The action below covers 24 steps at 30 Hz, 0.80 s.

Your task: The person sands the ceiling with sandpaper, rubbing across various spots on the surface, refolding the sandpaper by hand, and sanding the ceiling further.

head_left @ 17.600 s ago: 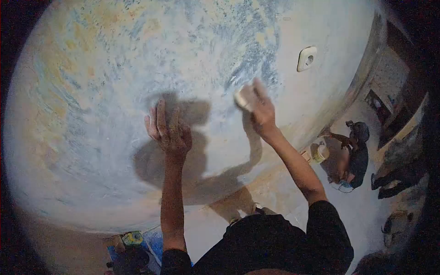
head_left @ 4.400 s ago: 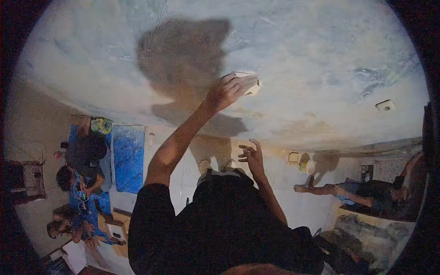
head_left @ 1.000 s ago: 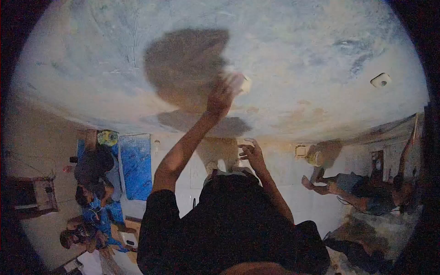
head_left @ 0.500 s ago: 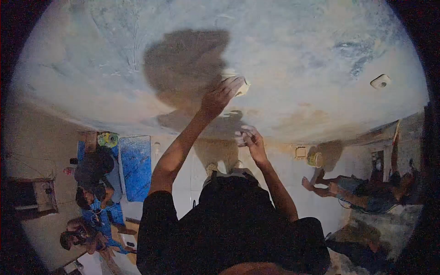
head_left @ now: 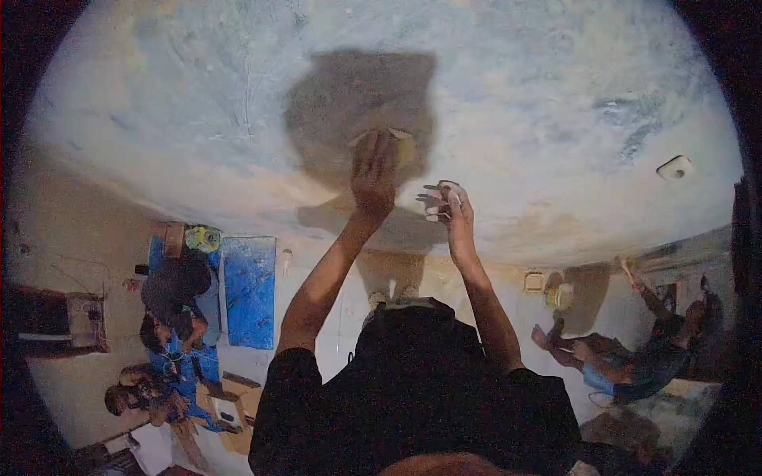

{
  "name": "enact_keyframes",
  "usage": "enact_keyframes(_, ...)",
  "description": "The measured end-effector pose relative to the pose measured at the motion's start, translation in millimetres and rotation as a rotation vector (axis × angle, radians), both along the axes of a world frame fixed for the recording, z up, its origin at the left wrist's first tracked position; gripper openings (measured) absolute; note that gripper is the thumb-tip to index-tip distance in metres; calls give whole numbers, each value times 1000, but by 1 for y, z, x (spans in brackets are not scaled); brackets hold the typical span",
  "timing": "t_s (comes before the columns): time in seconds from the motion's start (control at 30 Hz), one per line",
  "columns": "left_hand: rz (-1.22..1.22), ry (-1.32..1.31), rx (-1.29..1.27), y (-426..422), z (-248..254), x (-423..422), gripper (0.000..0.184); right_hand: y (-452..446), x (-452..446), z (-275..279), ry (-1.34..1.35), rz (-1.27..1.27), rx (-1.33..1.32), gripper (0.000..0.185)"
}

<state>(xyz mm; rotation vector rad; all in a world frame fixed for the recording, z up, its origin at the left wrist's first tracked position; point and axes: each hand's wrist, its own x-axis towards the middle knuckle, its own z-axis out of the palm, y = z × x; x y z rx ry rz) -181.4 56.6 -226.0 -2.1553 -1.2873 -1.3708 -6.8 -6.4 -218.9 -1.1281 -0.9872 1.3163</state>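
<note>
My left hand (head_left: 373, 174) is pressed flat on a pale pad (head_left: 405, 149) against the painted wall (head_left: 508, 119), inside the dark shadow of my head. The pad's light edges show on both sides of my fingers. To its right and a little lower, my right hand (head_left: 448, 202) is raised close to the wall with its fingers bent and apart. No object can be made out in it. Blue, white and faint orange patches of paint cover the wall around both hands.
A socket (head_left: 675, 167) sits on the wall at right. A person (head_left: 643, 353) crouches at lower right near a bucket (head_left: 559, 297). At left, a person (head_left: 176, 289) sits by a blue panel (head_left: 249, 293) and a yellow-green container (head_left: 203, 238); another person (head_left: 147, 397) is below.
The pad, in my right hand in the oldest frame, is now under my left. Lately my right hand has risen towards the wall. The person at right has lifted an arm to the wall.
</note>
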Motion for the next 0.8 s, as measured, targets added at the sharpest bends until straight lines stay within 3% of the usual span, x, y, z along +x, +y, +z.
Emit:
enact_keyframes(0.07, 13, -21, 11, -1, -8, -3, 55, 6, 3, -4, -1, 26, 10, 34)
enact_keyframes(0.13, -71, 331, -51, -5, -1, -13, 56, 11, 2, -4, -1, 51, 34, 33)
enact_keyframes(0.17, -60, 334, -45, -3, -2, -10, 56, 12, 4, -4, 16, 69, 27, 35)
enact_keyframes(0.23, 59, -65, 14, -3, -7, 1, 51, 12, 6, -5, 30, 91, 12, 37)
enact_keyframes(0.27, 65, -67, 9, -6, -11, 3, 51, 12, 8, -7, 4, 97, 10, 36)
enact_keyframes(0.33, -276, 243, -180, -15, -8, 5, 50, 8, 12, -4, -33, 120, 6, 36)
enact_keyframes(0.37, -268, 243, -174, -14, -9, 4, 50, 6, 13, 0, -1, 138, 6, 35)
enact_keyframes(0.43, 33, -22, 34, -5, -7, 1, 48, 13, 14, 3, 46, 139, 19, 35)
enact_keyframes(0.57, -7, 33, -78, -11, -7, 1, 46, 8, 19, -5, -59, 92, -41, 33)
enact_keyframes(0.63, -160, 335, -80, -4, 1, -18, 46, 8, 14, -2, -47, 62, -33, 32)
enact_keyframes(0.73, -14, 137, 0, 5, 1, -6, 49, 9, 9, -4, -67, 47, -17, 32)
enact_keyframes(0.8, -107, 190, -33, 13, 0, 1, 50, 15, 4, -5, -21, 28, -23, 33)
